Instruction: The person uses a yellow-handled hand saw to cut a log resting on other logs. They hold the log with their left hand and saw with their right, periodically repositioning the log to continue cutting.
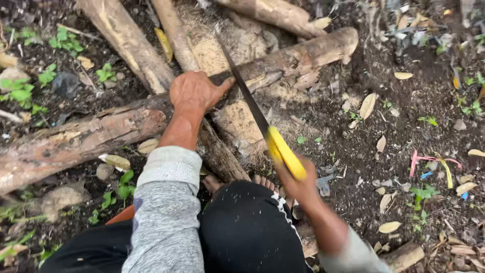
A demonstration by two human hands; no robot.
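A long rough log (101,129) lies across the dirt from lower left to upper right. My left hand (194,91) presses down on it, thumb pointing right beside the cut. My right hand (298,184) grips the yellow handle of a hand saw (252,108). Its dark blade runs up and left into the log just right of my left thumb. Pale sawdust (237,121) is heaped under the cut. My toes (265,182) show below the log, past my black-clad knee.
Other logs (126,40) cross behind the cut one, leaning up toward the top. Dark soil with dry leaves (368,105), small green weeds (20,91) and bits of coloured litter (434,164) surrounds the pile. A short wood piece (404,255) lies at lower right.
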